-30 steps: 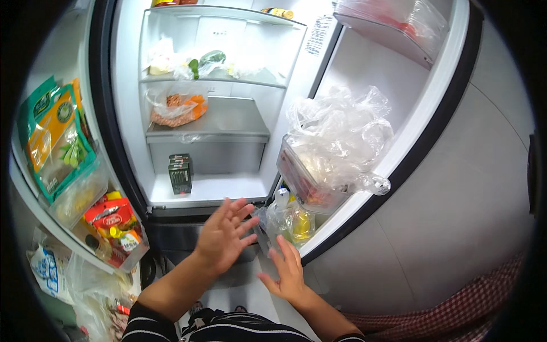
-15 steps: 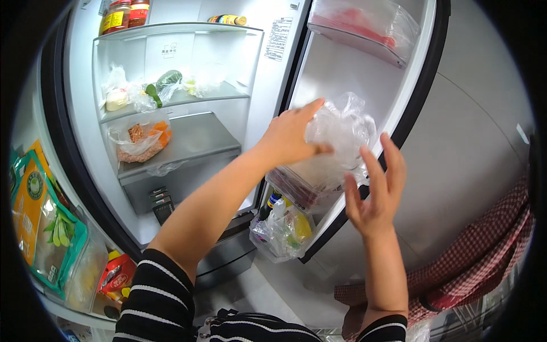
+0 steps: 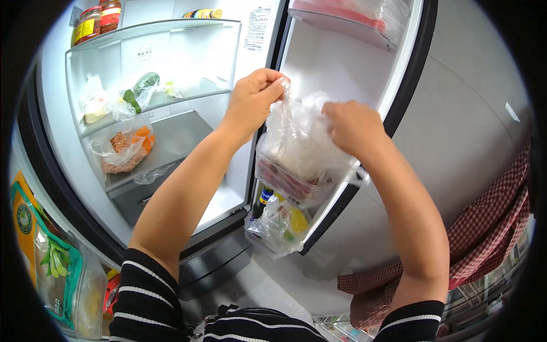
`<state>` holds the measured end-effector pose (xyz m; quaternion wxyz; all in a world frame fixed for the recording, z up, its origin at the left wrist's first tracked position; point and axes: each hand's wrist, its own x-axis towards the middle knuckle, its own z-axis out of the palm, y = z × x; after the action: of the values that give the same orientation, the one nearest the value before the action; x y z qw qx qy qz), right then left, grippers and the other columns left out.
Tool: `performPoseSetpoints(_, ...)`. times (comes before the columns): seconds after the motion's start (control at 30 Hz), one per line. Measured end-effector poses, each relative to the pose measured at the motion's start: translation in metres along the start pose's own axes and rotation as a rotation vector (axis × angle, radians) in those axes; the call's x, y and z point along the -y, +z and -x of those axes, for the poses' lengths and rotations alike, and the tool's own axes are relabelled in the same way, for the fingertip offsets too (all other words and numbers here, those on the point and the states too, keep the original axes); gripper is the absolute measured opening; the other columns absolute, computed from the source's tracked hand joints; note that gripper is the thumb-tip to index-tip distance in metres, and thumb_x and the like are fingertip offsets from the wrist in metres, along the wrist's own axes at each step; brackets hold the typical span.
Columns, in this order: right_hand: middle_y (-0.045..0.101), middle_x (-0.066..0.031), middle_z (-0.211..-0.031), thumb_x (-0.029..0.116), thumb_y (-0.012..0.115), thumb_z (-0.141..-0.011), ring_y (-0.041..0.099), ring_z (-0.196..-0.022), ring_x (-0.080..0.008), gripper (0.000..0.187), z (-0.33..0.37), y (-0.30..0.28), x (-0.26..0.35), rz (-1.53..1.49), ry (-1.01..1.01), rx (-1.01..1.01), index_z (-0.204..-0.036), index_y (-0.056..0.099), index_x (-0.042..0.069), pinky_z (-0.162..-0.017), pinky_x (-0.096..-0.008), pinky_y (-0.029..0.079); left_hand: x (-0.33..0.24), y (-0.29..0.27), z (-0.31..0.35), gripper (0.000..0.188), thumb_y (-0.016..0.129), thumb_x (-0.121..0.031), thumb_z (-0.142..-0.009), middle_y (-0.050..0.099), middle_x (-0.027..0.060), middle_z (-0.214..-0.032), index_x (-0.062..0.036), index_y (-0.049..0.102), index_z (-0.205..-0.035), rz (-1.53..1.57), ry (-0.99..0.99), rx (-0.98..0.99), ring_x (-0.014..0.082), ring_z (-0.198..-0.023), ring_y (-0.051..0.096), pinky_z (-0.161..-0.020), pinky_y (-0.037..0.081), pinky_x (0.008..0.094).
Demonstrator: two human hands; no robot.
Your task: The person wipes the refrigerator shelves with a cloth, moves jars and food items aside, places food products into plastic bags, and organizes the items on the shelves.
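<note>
A clear plastic bag (image 3: 293, 128) stands bunched up in the middle bin (image 3: 293, 191) of the right fridge door. My left hand (image 3: 256, 100) pinches a gathered edge of it at the upper left. On the other side my right hand (image 3: 353, 126) has its fingers curled on the plastic, a little smeared by motion. Something pale shows through the bag's lower part, too blurred to name. Dark reddish contents are visible through the bin's clear front, under the bag.
Below hangs a door bin with a dark bottle (image 3: 263, 200) and a bagged yellow item (image 3: 297, 219). Fridge shelves at left hold sauce jars (image 3: 88, 25), a bagged cucumber (image 3: 147, 81) and a bag of peanut-like pieces (image 3: 122, 151). A checked cloth (image 3: 484, 228) hangs at right.
Both hands have gone from spread fingers beside the bag to gripping its plastic. The left pulls an edge upward; the right has moved up and inward. The view has shifted slightly.
</note>
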<state>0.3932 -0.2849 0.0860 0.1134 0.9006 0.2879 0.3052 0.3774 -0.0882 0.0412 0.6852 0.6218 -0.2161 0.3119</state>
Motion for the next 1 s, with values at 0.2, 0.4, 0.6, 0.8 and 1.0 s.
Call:
performPoseSetpoints(0.2,0.061,-0.011,-0.081,0.002,0.054,-0.075,0.062,-0.067,-0.0332,0.019,-0.024,-0.013,-0.016,-0.096,-0.047,-0.738,-0.091,0.059,0.01,-0.055,-0.0431,0.049,0.008,-0.016,0.025,0.037,0.059,-0.014,-0.083,0.057,0.0085,-0.104,0.0008,0.052,-0.116,-0.061,0.045,-0.04,0.0129,-0.097,0.053,-0.09,0.04,0.0277)
performPoseSetpoints(0.4,0.056,-0.0053,-0.079,0.002,0.056,-0.074,0.058,-0.057,-0.0273,0.02,-0.026,-0.011,-0.014,-0.087,-0.219,-1.037,-0.09,0.056,0.013,-0.045,-0.0359,0.044,0.0,0.006,0.027,0.084,0.071,-0.033,-0.078,0.044,0.019,-0.132,0.0032,0.026,-0.14,-0.177,-0.11,-0.054,0.0248,-0.122,0.043,-0.103,0.034,0.0375)
performPoseSetpoints(0.6,0.059,0.0001,-0.084,-0.002,0.064,-0.066,0.06,-0.063,-0.0174,0.037,-0.035,-0.041,-0.01,0.059,-0.275,-1.24,-0.097,0.062,0.017,-0.046,-0.0275,0.045,0.009,0.025,0.01,0.131,0.086,-0.035,-0.055,0.03,0.0244,-0.142,0.0073,-0.002,-0.142,-0.388,-0.119,0.229,0.0327,-0.133,0.031,-0.11,0.025,0.0351)
performPoseSetpoints(0.8,0.059,-0.0085,-0.081,0.01,0.061,-0.077,0.06,-0.06,-0.0219,0.017,-0.036,-0.076,-0.005,0.136,-0.166,-1.148,-0.094,0.059,0.009,-0.048,-0.0331,0.047,0.03,0.026,0.023,0.137,0.087,-0.034,-0.05,0.029,0.0261,-0.143,0.0081,-0.005,-0.142,-0.477,-0.123,0.193,0.0327,-0.134,0.031,-0.11,0.024,0.0347)
performPoseSetpoints(1.0,0.055,-0.0089,-0.074,0.01,0.058,-0.082,0.058,-0.052,-0.0216,0.007,-0.043,-0.088,-0.003,0.176,-0.219,-1.218,-0.084,0.053,0.006,-0.042,-0.0316,0.046,0.037,0.023,0.039,0.131,0.086,-0.03,-0.05,0.031,0.0259,-0.142,0.0041,0.0,-0.143,-0.544,-0.058,0.331,0.0339,-0.13,0.037,-0.108,0.03,0.0351)
